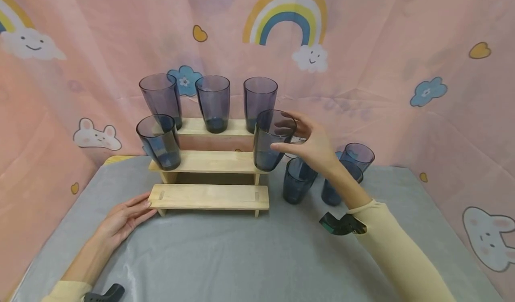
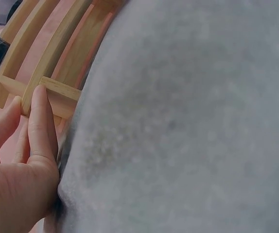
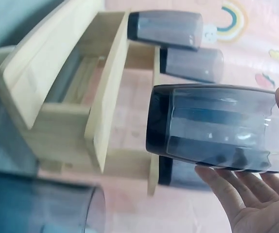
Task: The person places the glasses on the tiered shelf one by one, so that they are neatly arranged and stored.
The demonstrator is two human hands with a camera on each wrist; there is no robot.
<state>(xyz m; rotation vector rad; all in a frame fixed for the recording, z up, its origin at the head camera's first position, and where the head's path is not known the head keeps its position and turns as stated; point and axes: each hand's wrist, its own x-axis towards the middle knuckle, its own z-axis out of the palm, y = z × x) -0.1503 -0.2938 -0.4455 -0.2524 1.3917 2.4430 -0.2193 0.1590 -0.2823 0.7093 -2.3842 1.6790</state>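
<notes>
My right hand (image 1: 311,143) holds a dark tinted glass tumbler (image 1: 270,152) near its rim, thumb on one side and fingers on the other. The tumbler is upright at the right end of the middle step; in the right wrist view a gap shows between its base and the board. My left hand (image 1: 122,221) is at the left end of the lowest step of a three-step wooden rack (image 1: 209,197), pinching the board's corner between thumb and fingers. One tumbler (image 1: 161,145) stands at the left of the middle step. Three more, including the central tumbler (image 1: 213,107), line the top step.
Right of the rack, several similar tumblers stand on the grey cloth (image 1: 241,253), among them a near tumbler (image 1: 297,183) and a far tumbler (image 1: 358,154). A pink patterned curtain (image 1: 362,33) hangs behind the table and along its sides.
</notes>
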